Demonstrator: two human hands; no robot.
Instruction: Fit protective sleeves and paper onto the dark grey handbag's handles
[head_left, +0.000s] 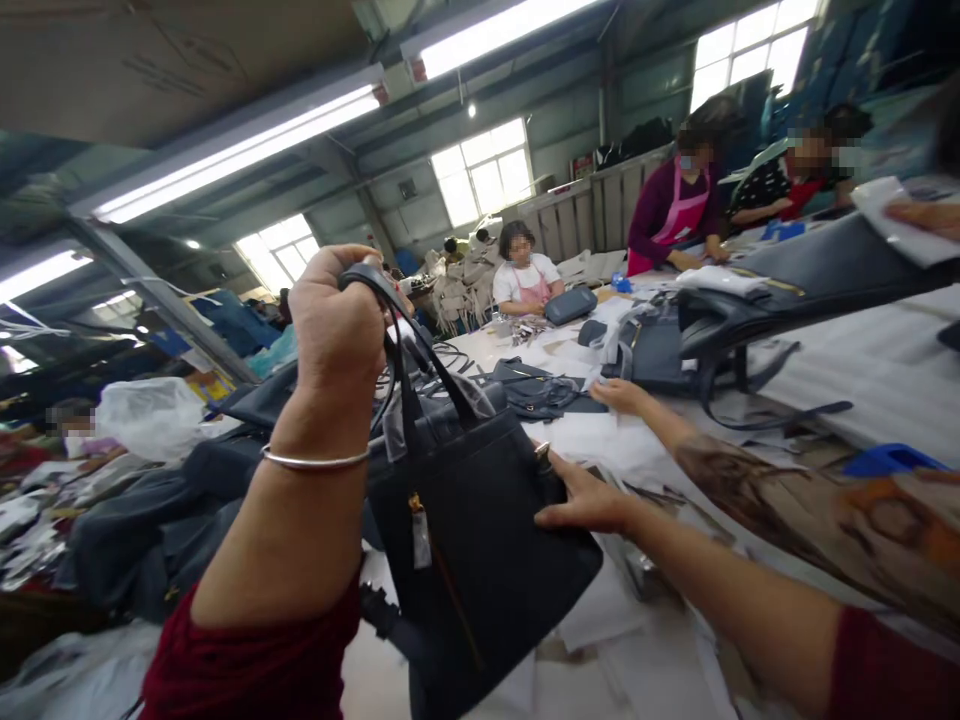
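My left hand (pixel 335 330) is raised and closed round the handles (pixel 409 345) of a dark navy handbag (pixel 480 540), which hangs from it above the table. A silver bangle sits on that wrist. My right hand (pixel 589 500) presses its fingers against the bag's right side near a metal ring. A small tag dangles on the bag's front.
Another person's tattooed arm (pixel 750 480) reaches across the white paper-strewn table (pixel 885 370) on the right. More dark bags (pixel 660 350) and straps lie on the table. Several seated workers are at the far end. Piles of bags and plastic fill the left.
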